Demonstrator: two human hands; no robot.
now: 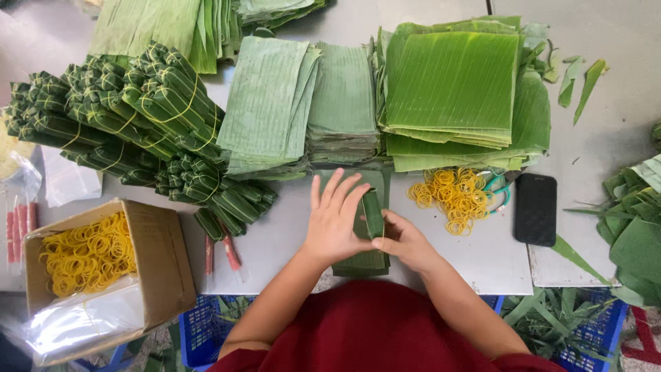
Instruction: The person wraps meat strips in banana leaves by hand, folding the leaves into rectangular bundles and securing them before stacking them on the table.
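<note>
Both hands grip one leaf roll point(372, 215): the left hand point(335, 222) lies flat over it with fingers spread, and the right hand point(405, 242) pinches its lower end between thumb and fingers. The roll rests on a dark folded leaf point(365, 260) at the near edge of the table point(482, 262). Judged step: rolling and closing the wrap, not yet banded. A loose pile of yellow rubber bands point(454, 195) lies just right of the roll, with a phone point(536, 209) beyond it. Finished bundles point(138, 117) are stacked well to its left, and cut leaf stacks point(451, 89) sit behind it. The next move calls for firm hold while one hand frees itself for a band.
</note>
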